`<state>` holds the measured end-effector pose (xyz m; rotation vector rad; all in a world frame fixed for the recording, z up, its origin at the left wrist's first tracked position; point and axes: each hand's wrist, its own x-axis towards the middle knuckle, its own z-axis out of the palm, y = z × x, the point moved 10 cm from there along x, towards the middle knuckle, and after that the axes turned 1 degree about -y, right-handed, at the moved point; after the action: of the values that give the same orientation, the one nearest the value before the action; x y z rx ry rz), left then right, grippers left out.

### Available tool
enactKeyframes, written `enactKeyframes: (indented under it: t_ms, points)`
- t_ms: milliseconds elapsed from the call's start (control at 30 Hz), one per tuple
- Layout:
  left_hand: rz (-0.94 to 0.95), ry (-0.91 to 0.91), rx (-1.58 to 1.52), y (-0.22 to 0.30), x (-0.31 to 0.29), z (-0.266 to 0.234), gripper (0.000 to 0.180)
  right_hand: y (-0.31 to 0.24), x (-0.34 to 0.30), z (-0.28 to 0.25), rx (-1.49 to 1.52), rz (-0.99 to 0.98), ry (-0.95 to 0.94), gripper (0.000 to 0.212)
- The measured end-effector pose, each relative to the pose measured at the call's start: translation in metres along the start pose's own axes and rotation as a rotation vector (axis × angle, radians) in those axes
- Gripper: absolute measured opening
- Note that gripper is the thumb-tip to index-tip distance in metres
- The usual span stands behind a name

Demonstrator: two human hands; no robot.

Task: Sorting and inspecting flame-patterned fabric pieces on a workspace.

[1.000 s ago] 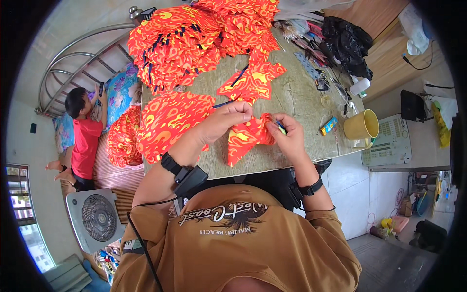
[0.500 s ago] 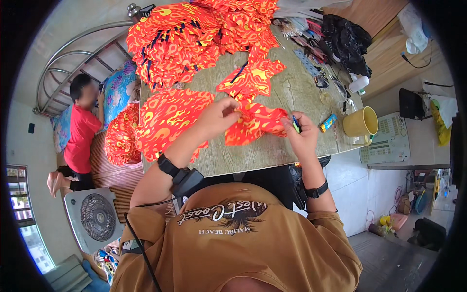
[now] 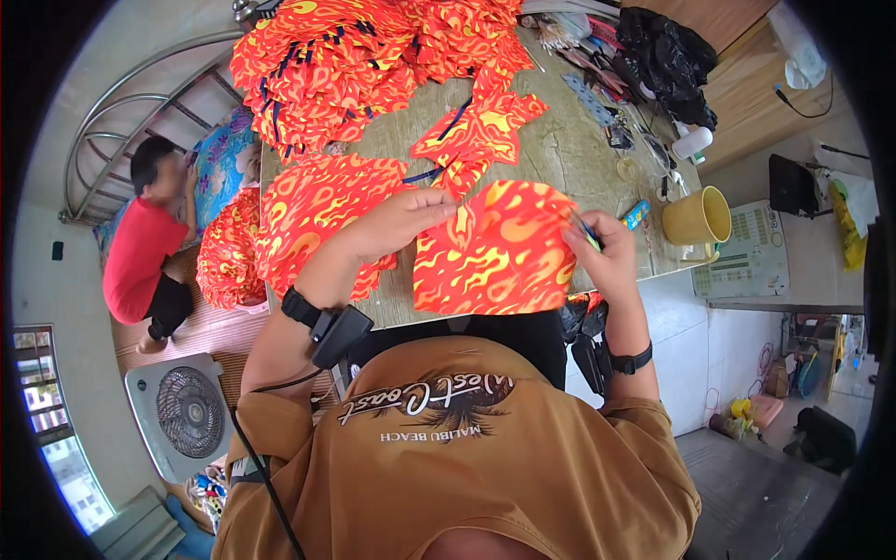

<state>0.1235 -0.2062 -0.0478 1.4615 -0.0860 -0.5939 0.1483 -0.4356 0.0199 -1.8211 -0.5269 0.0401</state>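
Observation:
A flame-print fabric piece (image 3: 499,257), red with yellow and orange, is spread between my hands over the table's near edge. My left hand (image 3: 411,222) pinches its upper left edge, fingers closed together. My right hand (image 3: 607,254) is closed at its right edge around a small green and dark-blue tool (image 3: 588,235); the tool's exact kind is too small to make out. Just beyond, a crumpled fabric piece (image 3: 485,131) with a dark strip lies on the table. Left of my left hand is a flat stack of the same fabric (image 3: 327,210).
A large pile of flame-print pieces (image 3: 322,79) covers the table's (image 3: 569,159) far left. On the right stand a yellow cup (image 3: 695,217), a blue packet (image 3: 637,215) and a black bag (image 3: 663,70). A person in red (image 3: 149,238) crouches at the left, near a fan (image 3: 187,411).
The fabric between my hands has been opened out flat from a bunched shape. My right hand has moved slightly right. The person at the left has gone from upright to crouching.

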Motion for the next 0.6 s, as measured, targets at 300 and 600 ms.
enactKeyframes:
  t_ms: [300, 600]
  points:
    - [0.324, 0.525, 0.533, 0.030, -0.010, -0.028, 0.020, 0.037, 0.003, 0.017, -0.241, 0.195, 0.039, 0.027]
    - [0.547, 0.273, 1.028, 0.039, 0.019, 0.052, 0.013, 0.048, -0.006, 0.032, -0.450, 0.176, -0.116, 0.037]
